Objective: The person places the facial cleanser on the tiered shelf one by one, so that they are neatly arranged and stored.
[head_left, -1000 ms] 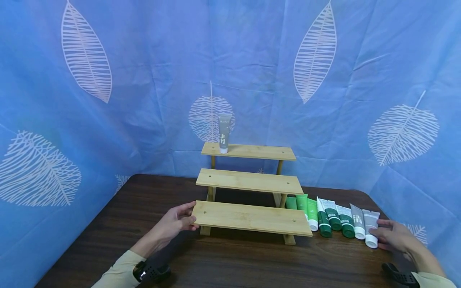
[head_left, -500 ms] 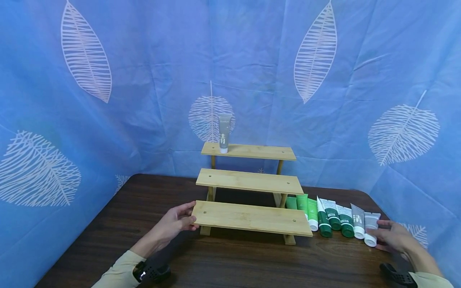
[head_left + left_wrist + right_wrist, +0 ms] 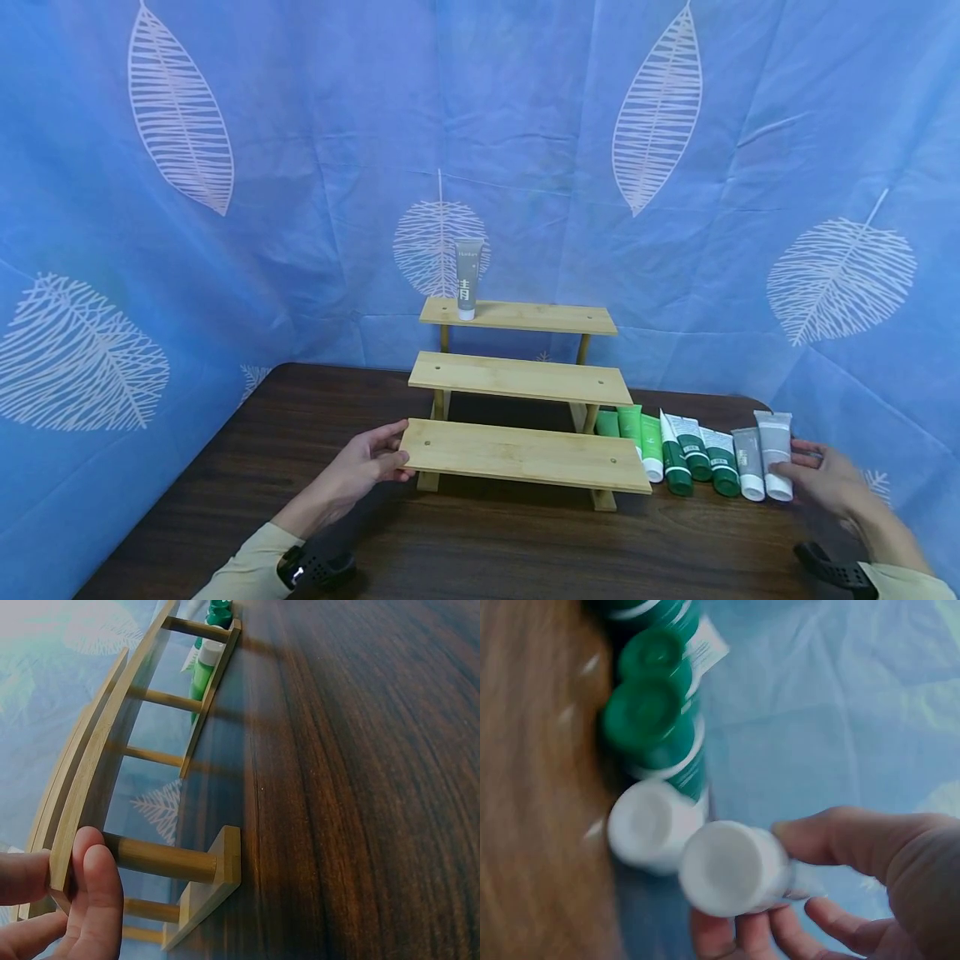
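A three-tier wooden display stand point(image 3: 525, 454) stands mid-table. My left hand point(image 3: 356, 467) grips the left end of its lowest board, thumb on one face and fingers on the other in the left wrist view. At the right, my right hand point(image 3: 832, 483) holds a grey squeeze tube point(image 3: 775, 442) with a white cap between thumb and fingers. In the right wrist view its cap point(image 3: 724, 868) points at the camera, and the tube looks lifted off the table. Beside it lies another grey tube point(image 3: 748, 458). One more grey tube point(image 3: 468, 279) stands cap-down on the top board, near its left end.
Several green and white tubes point(image 3: 678, 467) lie in a row between the stand and my right hand, the leftmost partly hidden behind the stand. The dark wooden table point(image 3: 480, 554) is bounded by a blue leaf-print cloth point(image 3: 525, 150) behind and at the sides.
My right hand has taken hold of the rightmost grey tube and raised it slightly, up and away in the head view. The neighbouring grey tube shifted a little. My left hand has stayed put.
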Demonstrator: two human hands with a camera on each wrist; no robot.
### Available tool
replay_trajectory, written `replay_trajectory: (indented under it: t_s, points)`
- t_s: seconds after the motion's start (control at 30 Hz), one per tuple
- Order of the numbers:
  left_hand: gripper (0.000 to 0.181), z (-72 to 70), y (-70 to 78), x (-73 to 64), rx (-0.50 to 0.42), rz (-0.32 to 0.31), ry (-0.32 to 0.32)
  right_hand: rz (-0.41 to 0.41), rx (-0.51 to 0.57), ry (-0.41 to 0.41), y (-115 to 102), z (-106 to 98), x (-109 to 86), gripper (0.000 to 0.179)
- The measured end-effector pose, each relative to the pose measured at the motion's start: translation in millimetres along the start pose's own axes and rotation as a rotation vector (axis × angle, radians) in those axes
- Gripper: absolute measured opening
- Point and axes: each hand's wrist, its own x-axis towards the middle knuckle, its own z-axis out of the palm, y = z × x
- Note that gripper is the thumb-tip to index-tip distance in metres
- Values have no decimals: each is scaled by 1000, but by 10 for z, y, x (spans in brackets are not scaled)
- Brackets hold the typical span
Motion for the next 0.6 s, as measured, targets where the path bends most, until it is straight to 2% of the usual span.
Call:
replay_trajectory:
  t_s: [0.13,0.27,0.4,0.6]
  points:
    - [62,-3,-12,2,4,3,1,-106,-24,45,-221,-14,-62,82]
    - [62,-9,-21,2,6,4,2,-203,10,83,-456,44,-130,86]
    - [62,-10,-19,1,8,3,2,-289,75,157,-702,184,-190,85]
    - [62,0,-2,-5,12,-8,11,-428,157,255,-1151,433,-206,74]
